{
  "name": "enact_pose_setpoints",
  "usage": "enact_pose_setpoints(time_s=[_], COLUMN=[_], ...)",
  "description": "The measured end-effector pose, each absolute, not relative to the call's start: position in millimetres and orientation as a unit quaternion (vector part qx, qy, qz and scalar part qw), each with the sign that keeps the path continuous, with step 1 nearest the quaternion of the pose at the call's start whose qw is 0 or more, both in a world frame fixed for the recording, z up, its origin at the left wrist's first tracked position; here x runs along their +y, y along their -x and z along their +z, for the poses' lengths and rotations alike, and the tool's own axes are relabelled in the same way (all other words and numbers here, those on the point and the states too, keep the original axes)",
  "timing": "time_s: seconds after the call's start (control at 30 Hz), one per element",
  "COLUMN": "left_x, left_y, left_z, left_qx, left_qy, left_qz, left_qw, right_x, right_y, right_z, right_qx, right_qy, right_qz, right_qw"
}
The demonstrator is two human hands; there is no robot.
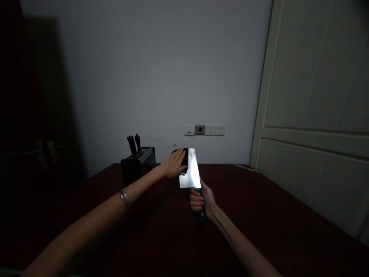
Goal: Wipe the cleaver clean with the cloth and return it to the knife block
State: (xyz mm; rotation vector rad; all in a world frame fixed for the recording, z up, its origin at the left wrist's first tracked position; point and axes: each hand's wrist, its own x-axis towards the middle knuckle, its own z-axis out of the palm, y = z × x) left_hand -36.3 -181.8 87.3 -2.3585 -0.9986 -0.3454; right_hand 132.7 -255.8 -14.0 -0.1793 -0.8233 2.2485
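Note:
My right hand [203,198] is wrapped round the black handle [202,215] of a cleaver. Its broad, shiny blade [193,169] points up and away from me, with a bright glare on the face. My left hand [174,163] holds a black cloth [186,156] against the left part of the blade. The left fingers lie stretched out over the cloth, and the thumb is apart from them. Part of the cloth and the blade's far left side are hidden under that hand.
Left of my hands, a black knife block [138,163] with two black-handled tools in it stands on the dark red table [161,238]. Behind is a pale wall with a row of sockets [215,130]. A light panelled door [317,115] is on the right. The room is dim.

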Motion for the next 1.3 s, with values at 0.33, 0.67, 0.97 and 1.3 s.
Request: enact_pose_setpoints(time_s=[0.33, 0.67, 0.97, 1.3], left_x=[-219, -202, -201, -215], left_y=[27, 20, 21, -1], left_z=[74, 84, 80, 60], left_qx=[-0.298, -0.339, -0.341, -0.308], left_qy=[0.893, 0.876, 0.875, 0.880], left_qz=[-0.121, -0.156, -0.150, -0.171], left_qw=[0.314, 0.306, 0.309, 0.318], right_x=[-261, -258, -258, -252], right_y=[-135, -133, -129, -132], right_z=[-8, -13, -13, -19], right_qx=[-0.346, -0.341, -0.326, -0.327], right_qy=[0.071, 0.081, 0.099, 0.077], right_qz=[0.853, 0.856, 0.866, 0.869], right_qw=[0.385, 0.381, 0.367, 0.364])
